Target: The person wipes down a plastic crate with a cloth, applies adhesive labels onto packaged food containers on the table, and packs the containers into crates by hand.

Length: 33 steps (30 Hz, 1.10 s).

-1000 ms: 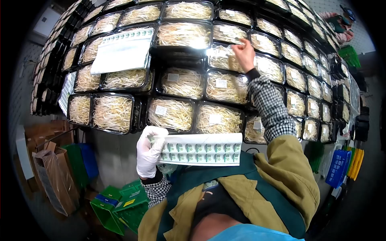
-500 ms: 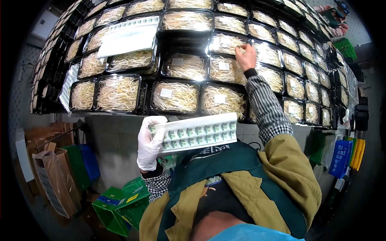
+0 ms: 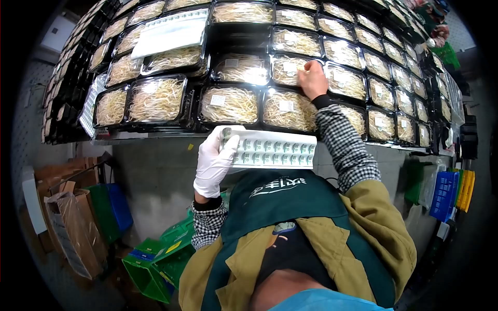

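Left fingers (image 3: pixel 229 149) clamp a label sheet (image 3: pixel 275 150) — right fingers (image 3: pixel 311 68) curl over sprouts (image 3: pixel 285 71), grip unclear.

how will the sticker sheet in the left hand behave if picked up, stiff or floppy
The sticker sheet is probably light, since the left hand grips it at one end only. It looks thin, so would likely bend easily. It reaches out fairly straight from the grip, though, so may not be wholly limp.
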Each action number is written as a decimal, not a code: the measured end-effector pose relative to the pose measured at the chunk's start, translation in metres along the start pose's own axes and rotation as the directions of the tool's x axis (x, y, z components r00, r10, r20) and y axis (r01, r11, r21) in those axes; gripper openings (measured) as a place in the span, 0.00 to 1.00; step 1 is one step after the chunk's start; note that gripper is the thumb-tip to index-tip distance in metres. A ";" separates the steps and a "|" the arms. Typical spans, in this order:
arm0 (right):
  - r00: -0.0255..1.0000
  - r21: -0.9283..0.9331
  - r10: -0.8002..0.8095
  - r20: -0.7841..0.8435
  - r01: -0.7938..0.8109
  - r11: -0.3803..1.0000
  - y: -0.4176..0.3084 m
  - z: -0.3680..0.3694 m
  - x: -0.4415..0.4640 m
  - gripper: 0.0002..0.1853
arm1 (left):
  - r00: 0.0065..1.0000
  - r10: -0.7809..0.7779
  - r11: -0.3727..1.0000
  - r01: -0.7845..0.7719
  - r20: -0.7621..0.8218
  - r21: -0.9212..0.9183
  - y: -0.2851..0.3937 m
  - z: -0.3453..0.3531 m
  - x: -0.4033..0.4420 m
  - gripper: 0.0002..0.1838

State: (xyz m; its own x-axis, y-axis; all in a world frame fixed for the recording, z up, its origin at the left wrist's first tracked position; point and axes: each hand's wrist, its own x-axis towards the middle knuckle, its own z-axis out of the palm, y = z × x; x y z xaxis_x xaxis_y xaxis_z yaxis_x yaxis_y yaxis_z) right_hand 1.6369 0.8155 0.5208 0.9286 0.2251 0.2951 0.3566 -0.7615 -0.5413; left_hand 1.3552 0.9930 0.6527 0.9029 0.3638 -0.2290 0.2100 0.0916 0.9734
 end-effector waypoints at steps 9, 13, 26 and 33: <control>0.625 0.566 -0.755 0.199 0.556 0.609 -0.168 -0.124 -0.074 0.08 | 0.992 0.120 0.947 -0.122 0.026 0.297 -0.003 0.015 -0.003 0.10; 0.662 0.601 -0.684 0.307 0.422 0.679 -0.155 -0.129 -0.084 0.06 | 0.990 0.095 0.859 -0.132 0.100 0.494 -0.010 0.011 -0.009 0.09; 0.972 -0.003 -0.232 -0.028 0.232 0.973 -0.042 -0.032 -0.135 0.10 | 0.991 -0.054 0.996 0.062 0.119 -0.067 -0.013 -0.050 -0.026 0.20; 0.991 0.227 -0.085 0.103 0.059 0.972 -0.032 -0.049 -0.115 0.11 | 0.971 0.022 0.994 -0.047 -0.239 -0.100 -0.020 -0.058 -0.033 0.15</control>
State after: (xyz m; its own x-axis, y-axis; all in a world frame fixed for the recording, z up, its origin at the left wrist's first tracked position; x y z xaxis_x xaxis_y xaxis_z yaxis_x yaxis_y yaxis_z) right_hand 1.5139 0.7846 0.5429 0.9006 0.3505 0.2569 0.4252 -0.5886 -0.6876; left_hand 1.2991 1.0334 0.6405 0.7918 0.5764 -0.2022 0.1282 0.1668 0.9776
